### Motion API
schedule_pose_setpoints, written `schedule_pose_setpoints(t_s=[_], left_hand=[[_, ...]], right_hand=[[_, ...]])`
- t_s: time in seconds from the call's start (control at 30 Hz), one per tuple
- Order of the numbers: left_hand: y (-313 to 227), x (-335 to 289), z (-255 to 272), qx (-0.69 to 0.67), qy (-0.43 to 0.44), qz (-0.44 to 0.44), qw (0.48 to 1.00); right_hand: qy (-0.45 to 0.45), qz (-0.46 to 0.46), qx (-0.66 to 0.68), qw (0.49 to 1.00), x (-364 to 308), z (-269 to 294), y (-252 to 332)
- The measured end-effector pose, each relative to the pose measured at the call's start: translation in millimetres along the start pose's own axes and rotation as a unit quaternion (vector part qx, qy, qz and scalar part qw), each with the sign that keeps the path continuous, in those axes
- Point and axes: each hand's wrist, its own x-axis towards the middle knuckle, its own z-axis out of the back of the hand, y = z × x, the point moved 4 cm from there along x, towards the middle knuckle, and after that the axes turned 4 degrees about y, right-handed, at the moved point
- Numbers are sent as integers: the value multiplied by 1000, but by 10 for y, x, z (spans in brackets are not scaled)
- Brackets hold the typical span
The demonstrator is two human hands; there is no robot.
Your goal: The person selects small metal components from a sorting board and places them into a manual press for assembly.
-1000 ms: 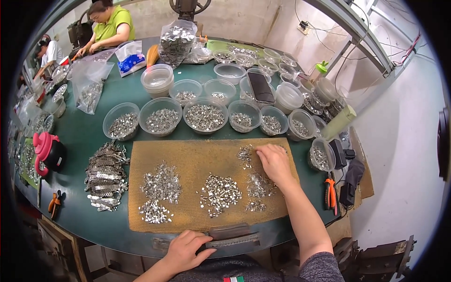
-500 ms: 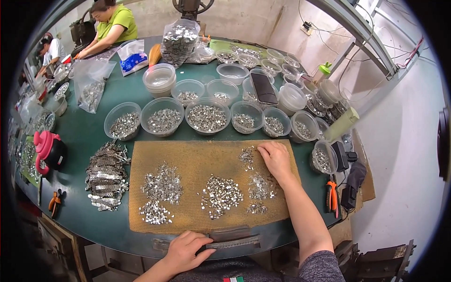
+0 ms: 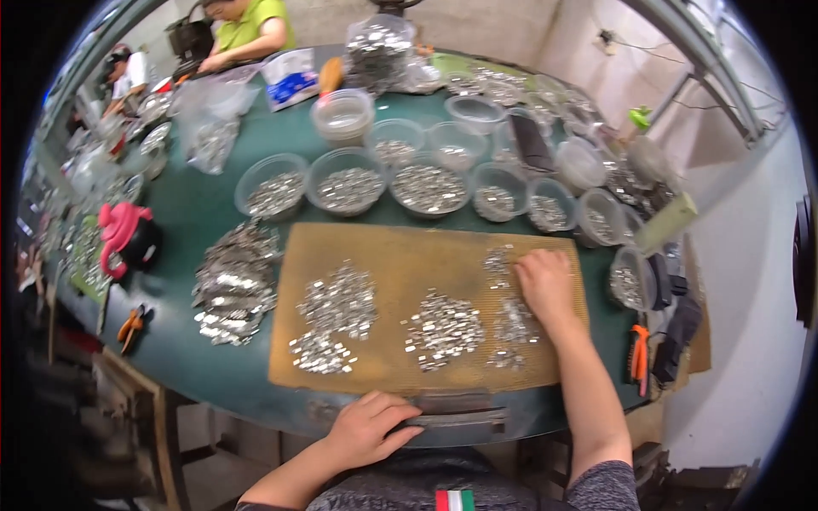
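At right of centre, the right hand (image 3: 547,283) curls beside silver metal pieces (image 3: 497,261) on the tan mat (image 3: 396,260); its grip's contents I cannot tell. Lower centre, the left hand (image 3: 373,428), grip slightly parted, meets a metal bar (image 3: 464,423).

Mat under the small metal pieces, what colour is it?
The mat is yellowish brown; it shows best in the head view, the only one here.

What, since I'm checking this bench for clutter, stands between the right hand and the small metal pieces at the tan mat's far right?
Nothing visible does: the right hand is just to the right of those small metal pieces on the tan mat. Blur hides whether they touch.
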Motion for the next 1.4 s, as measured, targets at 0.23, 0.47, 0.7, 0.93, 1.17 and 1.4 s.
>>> schedule_pose_setpoints(t_s=[0.23,0.47,0.7,0.93,1.17,1.4], left_hand=[[187,80,405,132,-81,2,988],[528,357,649,269,-93,31,958],[745,646,396,314,-29,44,948],[642,746,211,282,-40,1,959],[613,742,183,255,-40,2,966],[580,627,393,152,-37,61,986]], right_hand=[[52,-27,14,998,-48,110,96],[49,-54,109,991,-383,608,396],[64,-83,206,973,-914,959,654],[167,-26,279,945,-1288,1142,987],[177,-12,248,952,-1514,1075,1120],[162,12,223,961,-1487,1082,1175]])
